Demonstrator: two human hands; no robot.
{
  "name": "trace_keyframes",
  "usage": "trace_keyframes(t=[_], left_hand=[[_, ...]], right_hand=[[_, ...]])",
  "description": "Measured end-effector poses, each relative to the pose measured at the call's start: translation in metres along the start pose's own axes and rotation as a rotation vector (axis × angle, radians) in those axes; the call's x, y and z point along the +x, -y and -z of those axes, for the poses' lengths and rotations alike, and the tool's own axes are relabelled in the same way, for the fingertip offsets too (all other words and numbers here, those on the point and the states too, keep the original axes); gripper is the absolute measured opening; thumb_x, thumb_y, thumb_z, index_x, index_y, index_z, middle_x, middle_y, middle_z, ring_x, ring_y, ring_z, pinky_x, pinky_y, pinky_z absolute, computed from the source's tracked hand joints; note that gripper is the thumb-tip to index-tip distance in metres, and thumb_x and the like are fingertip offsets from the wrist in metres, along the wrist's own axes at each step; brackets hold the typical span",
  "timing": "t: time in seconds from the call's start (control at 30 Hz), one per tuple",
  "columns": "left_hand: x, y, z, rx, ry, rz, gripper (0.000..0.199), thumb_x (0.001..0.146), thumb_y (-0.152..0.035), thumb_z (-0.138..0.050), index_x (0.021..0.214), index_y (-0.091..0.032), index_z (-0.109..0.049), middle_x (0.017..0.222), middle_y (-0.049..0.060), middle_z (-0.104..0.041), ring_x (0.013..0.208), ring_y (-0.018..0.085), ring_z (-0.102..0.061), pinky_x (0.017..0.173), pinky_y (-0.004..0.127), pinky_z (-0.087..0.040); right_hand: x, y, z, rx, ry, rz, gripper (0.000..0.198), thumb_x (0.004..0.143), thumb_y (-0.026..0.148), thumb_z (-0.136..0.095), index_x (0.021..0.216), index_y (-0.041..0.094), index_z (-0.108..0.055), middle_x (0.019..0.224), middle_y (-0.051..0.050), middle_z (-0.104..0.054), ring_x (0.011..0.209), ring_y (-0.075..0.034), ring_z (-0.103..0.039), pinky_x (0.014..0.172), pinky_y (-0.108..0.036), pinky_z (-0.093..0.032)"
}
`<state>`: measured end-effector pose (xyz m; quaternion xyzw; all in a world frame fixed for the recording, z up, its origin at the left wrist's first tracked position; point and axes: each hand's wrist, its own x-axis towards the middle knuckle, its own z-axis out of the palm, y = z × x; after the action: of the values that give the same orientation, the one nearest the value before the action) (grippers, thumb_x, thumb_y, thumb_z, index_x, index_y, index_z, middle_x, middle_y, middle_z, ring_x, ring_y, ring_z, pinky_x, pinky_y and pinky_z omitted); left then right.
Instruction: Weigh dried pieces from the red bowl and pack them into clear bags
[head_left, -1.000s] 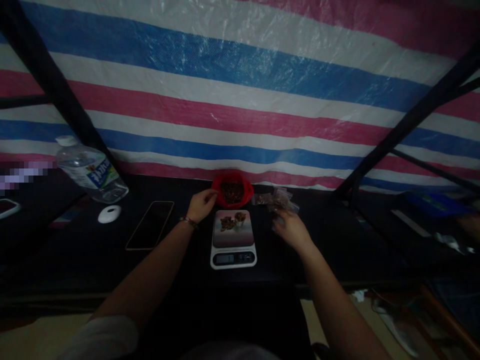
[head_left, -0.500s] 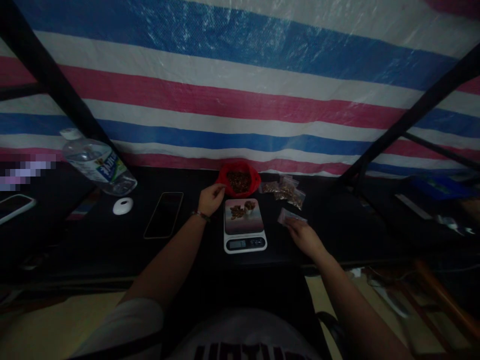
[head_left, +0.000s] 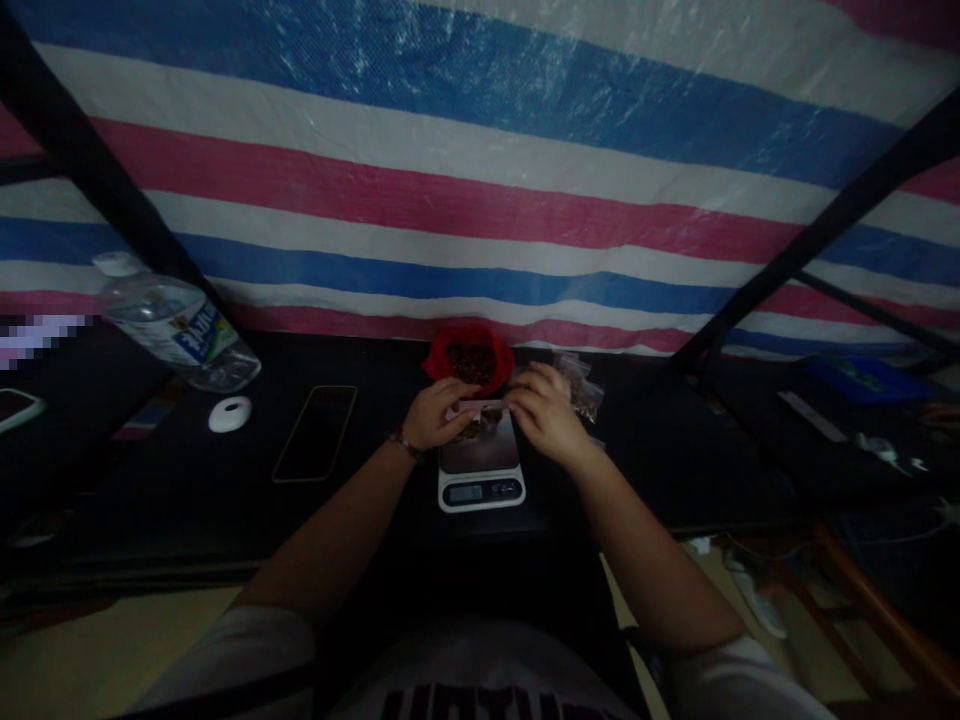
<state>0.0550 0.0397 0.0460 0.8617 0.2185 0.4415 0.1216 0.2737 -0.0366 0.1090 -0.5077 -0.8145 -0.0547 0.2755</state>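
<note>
My left hand (head_left: 437, 415) is over the left rear of a white kitchen scale (head_left: 482, 495), fingers and thumb curled inward. Across from it, my right hand (head_left: 549, 412) bends its fingers at the scale's right rear corner. A thin pale pinkish strip shows between the fingertips; whether it is a bag's edge or the scale's top is unclear. Brown shapes appear on the scale's platform, partly hidden by the hands. Just behind sits a red container (head_left: 442, 352) of small dark brown bits. Small clear zip bags (head_left: 583, 388) with brown contents lie beyond my right hand.
A dark phone (head_left: 315, 433) and a white rounded object (head_left: 229, 413) lie to the left. Behind them a large clear bottle (head_left: 180, 325) leans. A blue tray (head_left: 866, 378) is far right. Striped sheeting (head_left: 480, 190) hangs behind the black table.
My right hand has moved left, from a small plastic bag beside the scale to the scale's rear corner. My left hand has moved from the red container onto the scale's left rear.
</note>
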Motion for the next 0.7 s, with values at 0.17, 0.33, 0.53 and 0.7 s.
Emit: trace_keyframes(t=[0.17, 0.33, 0.53, 0.7], left_hand=[[-0.001, 0.004, -0.004, 0.02, -0.119, 0.162, 0.021, 0.086, -0.028, -0.051, 0.097, -0.017, -0.065, 0.086, 0.006, -0.068, 0.077, 0.015, -0.063, 0.071, 0.027, -0.05], [-0.003, 0.026, -0.013, -0.131, -0.461, 0.552, 0.022, 0.085, -0.032, -0.052, 0.094, -0.016, -0.064, 0.075, 0.003, -0.068, 0.064, 0.013, -0.063, 0.061, 0.024, -0.051], [0.003, 0.028, -0.02, -0.407, -0.698, 0.757, 0.025, 0.079, -0.036, -0.059, 0.093, -0.015, -0.062, 0.08, 0.004, -0.067, 0.065, 0.013, -0.063, 0.055, 0.022, -0.05], [0.004, 0.019, -0.017, -0.582, -0.583, 0.692, 0.022, 0.075, -0.036, -0.064, 0.082, -0.015, -0.063, 0.076, 0.002, -0.065, 0.067, 0.012, -0.061, 0.063, 0.024, -0.051]], right_hand=[[0.044, 0.014, -0.026, 0.037, 0.047, 0.066, 0.021, 0.087, 0.024, -0.05, 0.102, 0.023, -0.064, 0.111, -0.006, -0.06, 0.121, -0.027, -0.037, 0.101, -0.047, -0.028], [0.061, 0.019, -0.048, 0.102, -0.193, -0.032, 0.026, 0.087, 0.023, -0.049, 0.109, 0.018, -0.061, 0.112, -0.011, -0.058, 0.109, -0.024, -0.047, 0.096, -0.042, -0.036], [0.069, 0.035, -0.064, 0.1, -0.071, -0.03, 0.021, 0.086, 0.02, -0.051, 0.1, 0.02, -0.067, 0.097, -0.008, -0.066, 0.095, -0.023, -0.054, 0.088, -0.04, -0.042], [0.064, 0.031, -0.068, 0.159, -0.018, -0.011, 0.029, 0.087, 0.02, -0.05, 0.114, 0.019, -0.062, 0.105, -0.008, -0.066, 0.097, -0.021, -0.056, 0.091, -0.038, -0.044]])
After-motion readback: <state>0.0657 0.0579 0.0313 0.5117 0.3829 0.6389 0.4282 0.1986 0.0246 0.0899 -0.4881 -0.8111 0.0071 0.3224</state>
